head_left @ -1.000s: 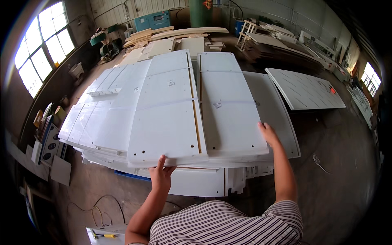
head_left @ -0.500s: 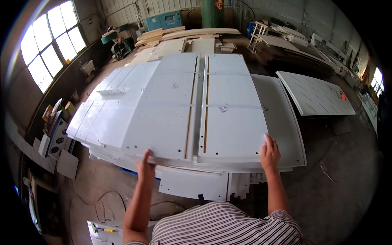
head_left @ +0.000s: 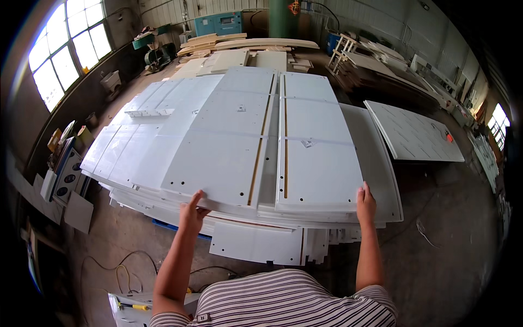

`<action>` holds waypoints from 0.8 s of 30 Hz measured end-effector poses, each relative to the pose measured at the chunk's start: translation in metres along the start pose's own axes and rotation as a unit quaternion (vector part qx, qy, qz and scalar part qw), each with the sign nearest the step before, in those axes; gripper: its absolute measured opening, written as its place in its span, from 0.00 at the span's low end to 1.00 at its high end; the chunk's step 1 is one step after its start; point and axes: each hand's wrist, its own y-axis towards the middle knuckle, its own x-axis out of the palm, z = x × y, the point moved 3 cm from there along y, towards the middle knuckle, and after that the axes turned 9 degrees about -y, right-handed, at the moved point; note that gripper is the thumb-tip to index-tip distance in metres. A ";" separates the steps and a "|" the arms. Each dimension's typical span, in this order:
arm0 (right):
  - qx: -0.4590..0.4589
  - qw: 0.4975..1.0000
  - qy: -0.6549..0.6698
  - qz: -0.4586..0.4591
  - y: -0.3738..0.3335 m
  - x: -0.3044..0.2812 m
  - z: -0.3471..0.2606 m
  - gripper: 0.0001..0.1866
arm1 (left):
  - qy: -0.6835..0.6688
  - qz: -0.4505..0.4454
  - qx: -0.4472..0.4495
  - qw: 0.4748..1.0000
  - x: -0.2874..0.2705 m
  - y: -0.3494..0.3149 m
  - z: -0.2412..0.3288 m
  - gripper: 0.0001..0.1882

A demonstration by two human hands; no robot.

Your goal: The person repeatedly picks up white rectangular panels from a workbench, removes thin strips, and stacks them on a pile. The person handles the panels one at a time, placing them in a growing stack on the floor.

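Two long white drilled panels lie side by side on a stack, each with a brown groove along its inner edge. My left hand (head_left: 192, 214) grips the near edge of the left panel (head_left: 218, 147), thumb on top and the other fingers partly hidden below. At the near right corner of the right panel (head_left: 321, 169), my right hand (head_left: 366, 206) is closed round the side edge, some fingers out of sight. A narrow gap between the panels shows another white board (head_left: 268, 182) underneath.
More white panels (head_left: 117, 147) spread left on the stack, and a larger board (head_left: 376, 163) sticks out right. Farther right stands a separate white panel (head_left: 414, 131). Timber boards (head_left: 261, 43) lie at the back. Cables (head_left: 125, 267) and a yellow-handled hammer (head_left: 133, 306) are at lower left.
The gap between the two panels has widened toward the near end, baring the board below. Both hands have shifted slightly with the panel edges. My view has moved a little too.
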 end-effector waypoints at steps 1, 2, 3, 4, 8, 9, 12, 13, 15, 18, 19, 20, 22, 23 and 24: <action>-0.011 1.000 0.000 0.017 -0.002 0.005 -0.002 0.22 | 0.002 0.007 -0.002 1.000 -0.001 -0.001 -0.004 0.21; -0.022 0.999 0.001 0.034 -0.002 0.009 0.000 0.22 | 0.001 0.014 0.003 1.000 0.001 -0.008 -0.017 0.18; -0.029 0.998 -0.003 0.048 -0.003 0.012 0.003 0.22 | -0.013 0.040 -0.009 0.999 0.024 -0.031 -0.026 0.17; 0.008 0.999 0.025 0.027 0.001 0.007 0.001 0.21 | -0.032 0.049 0.005 0.998 0.037 -0.047 -0.030 0.19; -0.059 0.995 0.061 0.052 0.033 0.005 0.042 0.21 | -0.048 0.051 -0.003 0.998 0.057 -0.050 -0.062 0.21; -0.060 0.995 0.065 0.051 0.039 0.003 0.048 0.21 | -0.051 0.049 0.002 0.998 0.063 -0.048 -0.065 0.21; -0.051 0.994 0.089 0.028 0.047 0.003 0.055 0.21 | -0.048 0.027 -0.025 0.998 0.068 -0.046 -0.063 0.20; -0.036 0.996 0.077 0.018 0.045 0.003 0.050 0.21 | -0.043 0.032 -0.011 0.999 0.068 -0.049 -0.059 0.20; -0.002 0.999 0.053 0.006 0.037 0.002 0.040 0.21 | -0.029 0.034 0.016 0.999 0.073 -0.058 -0.047 0.20; -0.005 0.999 0.048 -0.013 0.038 0.001 0.043 0.21 | -0.027 0.042 0.006 0.999 0.068 -0.056 -0.042 0.20; -0.010 0.998 0.055 -0.014 0.038 0.001 0.046 0.21 | -0.028 0.042 0.003 0.999 0.071 -0.053 -0.038 0.20; -0.015 0.998 0.061 -0.014 0.038 0.000 0.049 0.21 | -0.018 0.054 0.040 0.998 0.073 -0.054 -0.033 0.19; -0.010 0.997 0.066 -0.034 0.038 0.000 0.048 0.21 | -0.005 0.047 0.071 0.996 0.075 -0.055 -0.017 0.19; -0.019 0.997 0.070 -0.034 0.039 0.000 0.045 0.21 | 0.002 0.043 0.084 0.996 0.073 -0.051 -0.010 0.19; -0.030 0.996 0.073 -0.035 0.040 -0.002 0.043 0.22 | 0.003 0.051 0.076 0.996 0.066 -0.050 -0.005 0.19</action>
